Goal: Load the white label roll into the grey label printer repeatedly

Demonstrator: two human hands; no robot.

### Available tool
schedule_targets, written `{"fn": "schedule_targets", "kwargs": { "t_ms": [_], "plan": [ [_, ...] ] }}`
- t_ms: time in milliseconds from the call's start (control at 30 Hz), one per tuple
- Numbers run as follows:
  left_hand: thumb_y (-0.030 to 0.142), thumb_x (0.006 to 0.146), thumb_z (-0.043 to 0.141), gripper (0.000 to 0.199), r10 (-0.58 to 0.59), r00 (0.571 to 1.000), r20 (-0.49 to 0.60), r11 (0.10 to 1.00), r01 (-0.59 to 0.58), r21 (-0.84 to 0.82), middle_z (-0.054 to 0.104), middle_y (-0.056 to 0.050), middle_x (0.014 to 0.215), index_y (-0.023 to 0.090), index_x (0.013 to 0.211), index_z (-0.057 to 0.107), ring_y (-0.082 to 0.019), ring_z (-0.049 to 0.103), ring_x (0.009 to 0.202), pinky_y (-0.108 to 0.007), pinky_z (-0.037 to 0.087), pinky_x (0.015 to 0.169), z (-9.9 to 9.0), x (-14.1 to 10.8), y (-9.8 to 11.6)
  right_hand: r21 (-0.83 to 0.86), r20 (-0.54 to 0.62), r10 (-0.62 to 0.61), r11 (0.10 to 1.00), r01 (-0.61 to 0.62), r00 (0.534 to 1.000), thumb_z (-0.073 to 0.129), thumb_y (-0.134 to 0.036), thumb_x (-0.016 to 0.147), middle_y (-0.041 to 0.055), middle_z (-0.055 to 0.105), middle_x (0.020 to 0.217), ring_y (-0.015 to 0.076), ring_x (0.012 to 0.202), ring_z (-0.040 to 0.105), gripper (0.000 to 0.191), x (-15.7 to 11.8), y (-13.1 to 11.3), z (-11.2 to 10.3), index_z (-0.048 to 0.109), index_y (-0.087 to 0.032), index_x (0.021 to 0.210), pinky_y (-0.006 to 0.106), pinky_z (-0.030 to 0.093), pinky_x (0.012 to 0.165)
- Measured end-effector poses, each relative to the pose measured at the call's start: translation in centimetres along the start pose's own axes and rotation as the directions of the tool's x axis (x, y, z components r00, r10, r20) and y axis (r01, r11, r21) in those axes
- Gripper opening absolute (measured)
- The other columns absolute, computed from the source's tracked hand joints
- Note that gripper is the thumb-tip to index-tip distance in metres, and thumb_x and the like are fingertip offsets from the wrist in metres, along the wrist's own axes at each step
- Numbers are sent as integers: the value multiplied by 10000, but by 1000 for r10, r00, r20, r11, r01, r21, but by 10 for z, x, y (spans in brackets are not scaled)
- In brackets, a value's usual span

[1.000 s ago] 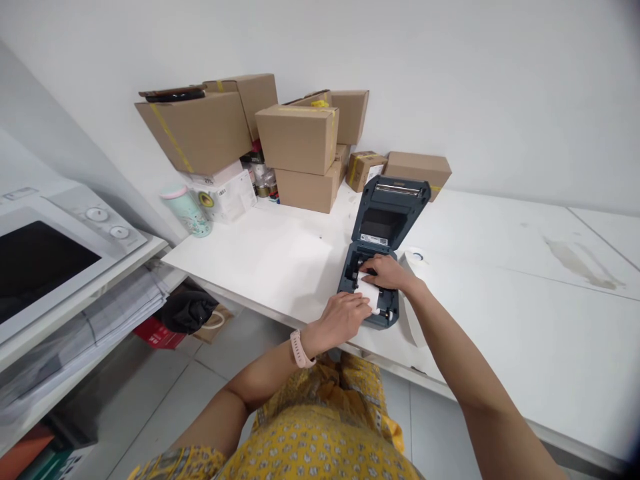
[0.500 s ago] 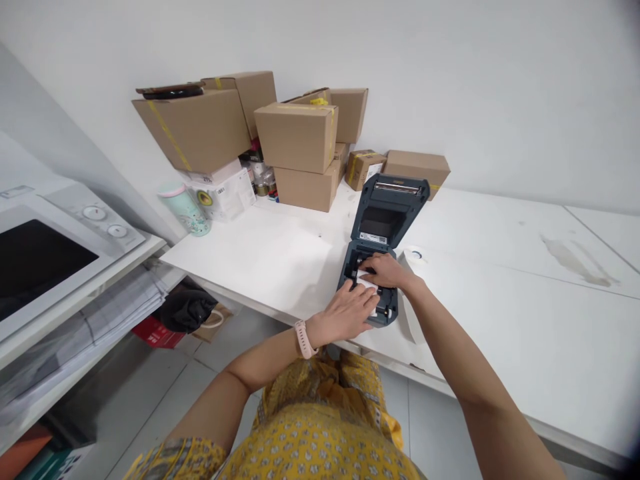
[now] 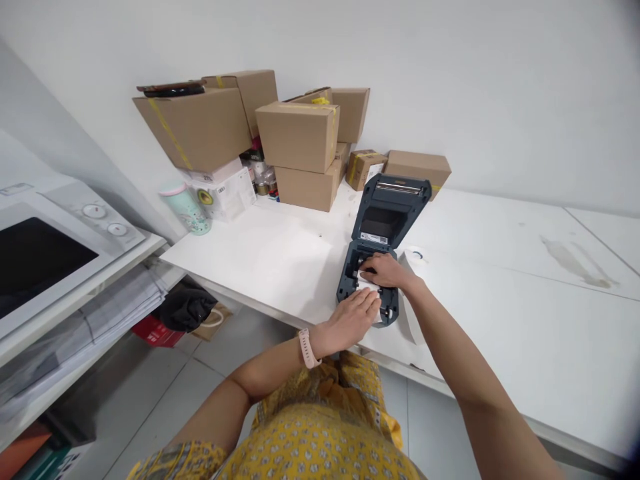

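Note:
A dark blue-grey label printer (image 3: 393, 208) stands at the table's front edge with its lid raised. White label paper (image 3: 369, 285) lies inside its lower half, partly covered by my hands. My left hand (image 3: 347, 323), with a pink band at the wrist, rests flat over the paper at the printer's front, fingers stretched out. Reaching in from the right, my right hand (image 3: 386, 272) has its fingers curled at the back of the paper, down in the roll compartment. Its fingertips are partly hidden there.
A white paper strip (image 3: 411, 313) lies right of the printer on the white table (image 3: 500, 320). Cardboard boxes (image 3: 297, 137) are stacked along the wall. A mint tumbler (image 3: 187, 210) stands at the back left, and a microwave (image 3: 55, 247) sits on a shelf further left.
My left hand has drawn back slightly toward the printer's front edge, its fingers now closer together and more of the paper uncovered. The right hand stays nearly in place.

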State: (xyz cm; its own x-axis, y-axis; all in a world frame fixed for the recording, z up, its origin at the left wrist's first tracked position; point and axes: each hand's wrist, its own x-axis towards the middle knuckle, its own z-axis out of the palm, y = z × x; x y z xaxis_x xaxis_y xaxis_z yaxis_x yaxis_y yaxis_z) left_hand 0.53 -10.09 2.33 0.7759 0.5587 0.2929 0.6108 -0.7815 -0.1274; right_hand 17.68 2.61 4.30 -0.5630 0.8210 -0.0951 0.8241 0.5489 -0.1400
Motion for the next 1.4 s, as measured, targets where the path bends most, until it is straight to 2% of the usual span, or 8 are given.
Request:
{"fn": "schedule_targets", "kwargs": {
  "t_ms": [200, 267, 333, 400, 600, 833, 1067, 1400],
  "plan": [
    [310, 1017, 384, 425, 30, 998, -59, 999, -32, -28, 571, -153, 1419, 75, 1338, 534, -218, 478, 1380, -364, 357, 1174, 8, -2, -8, 166, -302, 36, 986, 16, 953, 440, -382, 962, 54, 763, 992, 206, 921, 687, 360, -21, -2, -31, 750, -200, 927, 291, 510, 831],
    [342, 1013, 411, 428, 39, 997, -73, 998, -42, -47, 576, -142, 1417, 86, 1330, 541, -217, 479, 1380, -357, 365, 1175, 12, -2, -10, 246, -645, 163, 969, 1, 747, 421, -425, 976, 70, 742, 968, 221, 939, 669, 379, -26, 1, -55, 722, -199, 936, 340, 508, 884],
    [346, 1002, 447, 432, 37, 996, -84, 997, -43, -68, 584, -142, 1407, 74, 1323, 544, -221, 493, 1368, -347, 373, 1173, 13, -2, -11, 276, -868, 254, 961, -12, 426, 433, -434, 980, 94, 707, 1072, 249, 1070, 620, 350, -23, 9, -83, 690, -205, 1042, 420, 452, 1005],
    [342, 990, 479, 440, 28, 995, -100, 995, -37, -93, 590, -149, 1397, 55, 1319, 544, -230, 510, 1352, -346, 384, 1169, 13, -3, -11, 294, -912, 294, 955, -44, 286, 439, -427, 986, 134, 613, 1296, 271, 1260, 506, 379, -13, 22, -107, 609, -199, 1237, 483, 341, 1112],
    [216, 998, 449, 295, -15, 984, -178, 986, -15, -166, 669, -115, 1278, 93, 1210, 613, -202, 576, 1274, -344, 437, 1125, 11, -8, -6, 547, -712, 456, 837, 14, 533, 308, -406, 1030, 146, 687, 1169, 219, 1116, 609, 478, 17, 43, -133, 675, -114, 1120, 388, 450, 987],
    [187, 990, 458, 231, -138, 950, -279, 960, 59, -273, 721, -62, 1044, 169, 1008, 688, -169, 631, 1031, -316, 527, 917, 23, -19, 9, 326, -873, 252, 938, 116, 417, 328, -333, 1018, 81, 680, 1151, 225, 1130, 589, 395, -53, -23, -61, 673, -215, 1170, 422, 454, 1010],
    [337, 931, 602, 143, -189, 899, -394, 974, 122, -190, 722, -23, 1167, 341, 994, 731, -217, 587, 1120, -484, 421, 1033, 58, -34, 14, 71, -842, -9, 989, 128, 539, 426, -193, 934, 95, 576, 1386, 280, 1305, 521, 508, -105, -60, 27, 486, -270, 1432, 508, 413, 1092],
    [406, 928, 582, 256, -174, 866, -469, 978, 95, -187, 675, -62, 1264, 303, 1149, 661, -236, 528, 1321, -558, 263, 1191, 74, -37, 6, 108, -858, 26, 985, 132, 513, 377, -204, 935, 97, 582, 1410, 281, 1365, 489, 519, -109, -64, 95, 478, -242, 1443, 554, 384, 1133]
  ]
}}
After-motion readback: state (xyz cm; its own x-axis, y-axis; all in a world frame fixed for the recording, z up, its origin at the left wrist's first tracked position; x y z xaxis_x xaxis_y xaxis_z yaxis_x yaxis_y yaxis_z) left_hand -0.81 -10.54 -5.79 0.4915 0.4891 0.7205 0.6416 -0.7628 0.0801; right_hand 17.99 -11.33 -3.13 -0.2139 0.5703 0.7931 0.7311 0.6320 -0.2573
